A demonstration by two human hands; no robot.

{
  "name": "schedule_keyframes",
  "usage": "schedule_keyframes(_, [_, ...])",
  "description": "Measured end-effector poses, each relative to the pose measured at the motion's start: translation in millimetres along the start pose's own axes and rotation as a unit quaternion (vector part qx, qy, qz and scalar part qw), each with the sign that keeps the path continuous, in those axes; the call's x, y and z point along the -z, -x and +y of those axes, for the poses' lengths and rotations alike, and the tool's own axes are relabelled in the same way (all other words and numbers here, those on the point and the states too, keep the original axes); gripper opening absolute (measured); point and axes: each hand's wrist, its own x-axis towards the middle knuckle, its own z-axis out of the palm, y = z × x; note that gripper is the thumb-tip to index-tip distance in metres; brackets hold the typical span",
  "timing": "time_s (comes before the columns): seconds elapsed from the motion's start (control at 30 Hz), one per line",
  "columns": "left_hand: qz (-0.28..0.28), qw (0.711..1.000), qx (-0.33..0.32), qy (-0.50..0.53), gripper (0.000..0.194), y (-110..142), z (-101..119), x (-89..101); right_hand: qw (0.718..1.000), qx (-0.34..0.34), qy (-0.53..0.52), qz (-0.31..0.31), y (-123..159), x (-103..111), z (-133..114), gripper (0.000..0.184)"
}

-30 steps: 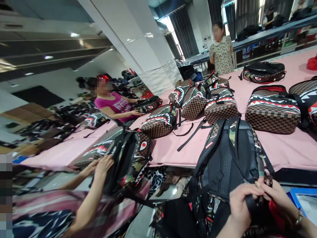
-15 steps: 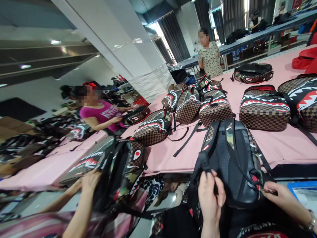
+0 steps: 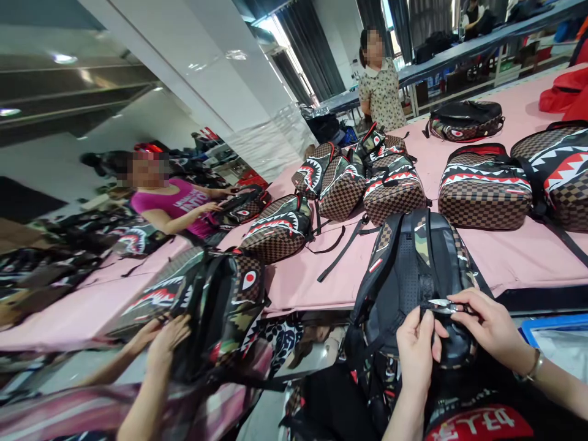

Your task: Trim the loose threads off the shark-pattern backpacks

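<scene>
Black camo backpack (image 3: 413, 275) back-side up at near edge of pink table (image 3: 312, 278), zipped, contents unseen. Left hand (image 3: 416, 349) pinching a strap on its back panel; right hand (image 3: 489, 327) closed on small metal snips (image 3: 441, 304) touching the same spot. Beyond: checkered shark-mouth backpacks (image 3: 484, 187), all shut; no legible brand writing.

Black mesh-backed camo backpack (image 3: 416, 275) lies on pink cloth-covered table (image 3: 519, 257) at near edge; brown checkered shark-mouth backpacks (image 3: 484, 187) behind it; co-worker's camo shark backpack (image 3: 225, 306) to its left
</scene>
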Motion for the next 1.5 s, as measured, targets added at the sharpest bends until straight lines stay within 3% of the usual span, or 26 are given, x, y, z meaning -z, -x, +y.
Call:
schedule_keyframes(0.13, [-0.001, 1.000, 0.000, -0.030, 0.029, 2, 2, -4.3, 0.998, 0.059, 0.014, 0.012, -6, -5, -3, 0.016])
schedule_keyframes(0.3, [-0.014, 0.999, 0.003, -0.042, 0.030, 3, 2, -9.3, 0.998, 0.057, 0.029, 0.023, -7, -2, 3, 0.010])
schedule_keyframes(0.57, [-0.009, 1.000, 0.023, 0.018, 0.034, -3, -5, -6.9, 0.996, -0.069, -0.050, 0.017, 0, 1, 10, 0.021])
schedule_keyframes(0.73, [-0.015, 1.000, 0.020, -0.001, 0.030, 1, -3, -13.4, 1.000, 0.012, 0.003, 0.011, -4, 3, 5, 0.019])
schedule_keyframes(0.93, [-0.031, 0.999, 0.009, 0.008, 0.030, -1, -11, -8.8, 0.999, -0.018, -0.036, 0.024, -1, 5, 3, 0.018])
schedule_keyframes(1.07, [-0.061, 0.998, 0.014, 0.003, 0.030, -1, -15, -11.2, 0.999, 0.002, -0.051, 0.012, -1, 9, 6, 0.019])
schedule_keyframes(1.17, [-0.066, 0.994, 0.036, 0.073, 0.036, 0, -17, -14.3, 0.994, -0.036, -0.101, 0.030, -2, 10, 11, 0.020])
schedule_keyframes(1.27, [-0.029, 0.980, 0.069, 0.187, 0.039, 0, -20, -16.7, 0.966, -0.106, -0.232, 0.046, -1, 5, 16, 0.033])
schedule_keyframes(1.3, [-0.038, 0.972, 0.090, 0.215, 0.039, 0, -21, -17.7, 0.951, -0.119, -0.284, 0.033, -1, 2, 16, 0.044])
schedule_keyframes(1.37, [-0.111, 0.953, 0.145, 0.243, 0.041, -1, -24, -20.3, 0.922, -0.143, -0.360, -0.019, -1, -2, 14, 0.057])
schedule_keyframes(1.43, [-0.203, 0.929, 0.192, 0.242, 0.043, -1, -29, -23.6, 0.909, -0.183, -0.371, -0.059, -2, -5, 10, 0.049])
schedule_keyframes(1.5, [-0.228, 0.927, 0.196, 0.226, 0.042, 0, -34, -26.9, 0.912, -0.227, -0.339, -0.049, -3, -5, 6, 0.036])
